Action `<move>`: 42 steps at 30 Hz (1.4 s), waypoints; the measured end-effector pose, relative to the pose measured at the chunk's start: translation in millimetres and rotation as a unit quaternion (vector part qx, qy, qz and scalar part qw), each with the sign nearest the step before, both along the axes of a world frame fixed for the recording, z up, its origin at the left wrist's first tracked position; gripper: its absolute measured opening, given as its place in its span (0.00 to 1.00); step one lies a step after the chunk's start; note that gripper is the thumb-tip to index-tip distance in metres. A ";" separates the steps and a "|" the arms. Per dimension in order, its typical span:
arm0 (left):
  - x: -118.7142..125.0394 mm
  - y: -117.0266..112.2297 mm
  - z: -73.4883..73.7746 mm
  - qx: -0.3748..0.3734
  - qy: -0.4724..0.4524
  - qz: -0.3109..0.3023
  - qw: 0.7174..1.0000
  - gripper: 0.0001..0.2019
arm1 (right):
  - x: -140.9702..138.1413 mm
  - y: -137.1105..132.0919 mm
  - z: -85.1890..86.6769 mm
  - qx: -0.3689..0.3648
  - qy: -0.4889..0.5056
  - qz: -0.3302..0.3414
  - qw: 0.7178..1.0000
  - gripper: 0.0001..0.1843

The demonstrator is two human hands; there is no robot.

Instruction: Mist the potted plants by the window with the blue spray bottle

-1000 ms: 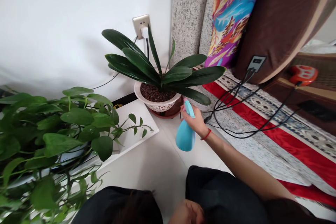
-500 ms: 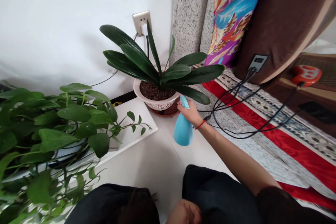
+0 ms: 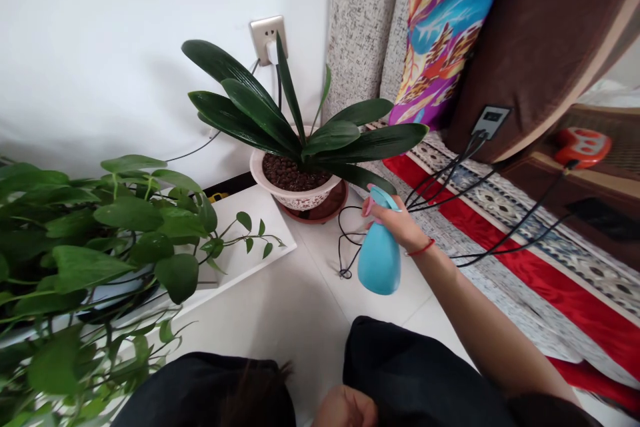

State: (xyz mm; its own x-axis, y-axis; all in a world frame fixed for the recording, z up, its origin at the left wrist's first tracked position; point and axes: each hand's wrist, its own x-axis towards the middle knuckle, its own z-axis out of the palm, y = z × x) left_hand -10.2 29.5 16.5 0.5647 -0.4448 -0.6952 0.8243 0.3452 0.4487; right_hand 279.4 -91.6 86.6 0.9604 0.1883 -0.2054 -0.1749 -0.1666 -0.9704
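Note:
My right hand [image 3: 399,221] is wrapped round the neck of a blue spray bottle [image 3: 379,261], its fingers at the pink trigger. The bottle is held above the tiled floor, beside a potted plant [image 3: 330,138] with long dark green leaves. That plant stands in a pale, red-patterned pot [image 3: 300,199] filled with brown granules, on a reddish-brown saucer [image 3: 327,209]. Some leaves have a wet-looking shine. Low in the view, between my knees, my left hand [image 3: 345,407] is curled closed. Its fingers are partly cut off by the frame edge, and no object shows in it.
A trailing leafy plant [image 3: 130,213] spreads over a white low shelf [image 3: 260,220] at left. Black cables [image 3: 345,272] lie on the floor and run to the sofa side [image 3: 530,47]. A wall socket [image 3: 269,37] holds a white plug. A red-and-white cloth [image 3: 480,247] borders the right.
My right hand has moved the spray bottle right and slightly toward me, away from the pot. A loop of cable behind it now shows. My left hand stays about where it was.

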 end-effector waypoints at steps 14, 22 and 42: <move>29.3 -13.6 27.0 -0.036 0.063 0.057 0.996 0.09 | -10.0 -36.5 6.5 -0.022 0.029 -0.021 0.999 0.08; 27.4 -13.9 9.9 -0.024 0.091 0.062 0.994 0.09 | -21.9 -65.5 -14.2 -0.002 -0.008 -0.051 0.999 0.10; 30.2 -14.2 6.5 0.005 0.111 0.063 0.992 0.13 | -40.5 -62.2 -39.5 -0.008 -0.004 -0.106 0.994 0.07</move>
State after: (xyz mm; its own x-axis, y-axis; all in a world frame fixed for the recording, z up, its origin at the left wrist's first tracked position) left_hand 20.0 15.4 23.0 0.4476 -0.3730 -0.8127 0.8540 0.4477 0.2649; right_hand 238.9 -153.7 47.1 0.9800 -0.0211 -0.1980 -0.1990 -0.1433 -0.9695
